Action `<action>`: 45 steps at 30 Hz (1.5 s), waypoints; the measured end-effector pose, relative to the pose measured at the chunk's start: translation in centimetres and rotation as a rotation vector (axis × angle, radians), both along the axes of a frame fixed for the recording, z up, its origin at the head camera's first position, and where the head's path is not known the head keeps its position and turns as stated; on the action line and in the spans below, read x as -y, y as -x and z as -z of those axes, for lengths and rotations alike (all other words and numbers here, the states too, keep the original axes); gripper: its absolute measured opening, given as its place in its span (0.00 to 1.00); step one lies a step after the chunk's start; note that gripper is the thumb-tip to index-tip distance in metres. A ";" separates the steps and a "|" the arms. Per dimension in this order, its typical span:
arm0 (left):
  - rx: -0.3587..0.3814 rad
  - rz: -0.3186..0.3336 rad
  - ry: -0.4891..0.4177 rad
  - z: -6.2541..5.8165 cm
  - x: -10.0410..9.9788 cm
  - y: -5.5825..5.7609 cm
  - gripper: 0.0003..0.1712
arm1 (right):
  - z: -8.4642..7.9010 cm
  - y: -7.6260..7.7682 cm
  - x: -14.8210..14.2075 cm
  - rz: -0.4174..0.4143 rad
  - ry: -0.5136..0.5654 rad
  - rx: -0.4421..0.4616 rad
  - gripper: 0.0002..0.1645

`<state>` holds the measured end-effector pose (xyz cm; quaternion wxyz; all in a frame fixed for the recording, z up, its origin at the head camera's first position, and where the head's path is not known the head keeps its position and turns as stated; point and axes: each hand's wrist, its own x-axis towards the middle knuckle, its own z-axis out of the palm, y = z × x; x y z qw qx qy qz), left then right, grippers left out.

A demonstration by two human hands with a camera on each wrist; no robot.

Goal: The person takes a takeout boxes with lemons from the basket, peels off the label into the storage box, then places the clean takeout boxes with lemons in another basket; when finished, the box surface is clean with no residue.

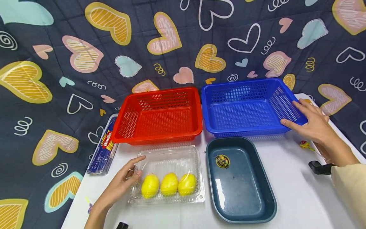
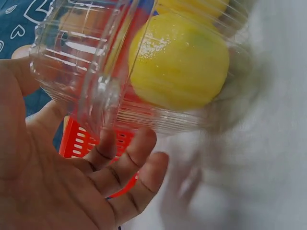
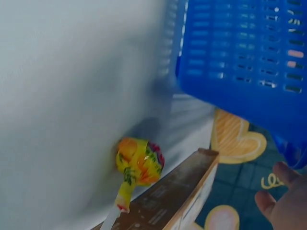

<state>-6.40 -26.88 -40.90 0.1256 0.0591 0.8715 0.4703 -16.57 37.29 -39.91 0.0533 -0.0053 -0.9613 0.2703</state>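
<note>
From where I stand, the head view has both forearms reaching in from the near side. The left hand [image 1: 121, 184] slants up to the left edge of a clear lidded container [image 1: 168, 159], index finger stretched over the lid, thumb a little below it, a gap between them. The container sits on the table [image 1: 297, 197] with three yellow fruits [image 1: 169, 184] in a row inside, a red basket [image 1: 166, 124] behind it and a dark teal tray [image 1: 237, 187] just to its right. The right hand [image 1: 314, 125] comes in from the right, a pale sleeve [image 1: 347, 187] at its wrist, palm down over the near right corner of a blue basket [image 1: 240, 114]. Its grip is spread, thumb and index finger well apart, both reaching over the rim.

In the left wrist view, the palm shows; thumb and index finger go behind the clear plastic, and the other three fingers hang loosely bent beside its edge. The grip is apart there; I can't tell how firmly anything touches.

The right wrist view catches only two fingertips, apart, near the blue basket's corner. A lollipop [image 3: 139, 160] lies beside a brown box [image 3: 168, 191].
</note>
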 end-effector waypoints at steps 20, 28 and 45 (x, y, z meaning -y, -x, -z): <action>0.129 0.011 -0.025 -0.6 0.3 0.5 0.29 | 0.6 0.3 -1.0 -0.015 -0.037 0.045 0.60; 0.125 0.009 -0.044 -1.0 0.3 0.2 0.31 | 0.8 0.5 -0.9 -0.028 -0.040 0.028 0.59; 0.010 0.045 -0.050 -5.1 0.3 0.0 0.33 | 1.0 0.2 -0.9 -0.030 -0.039 0.032 0.60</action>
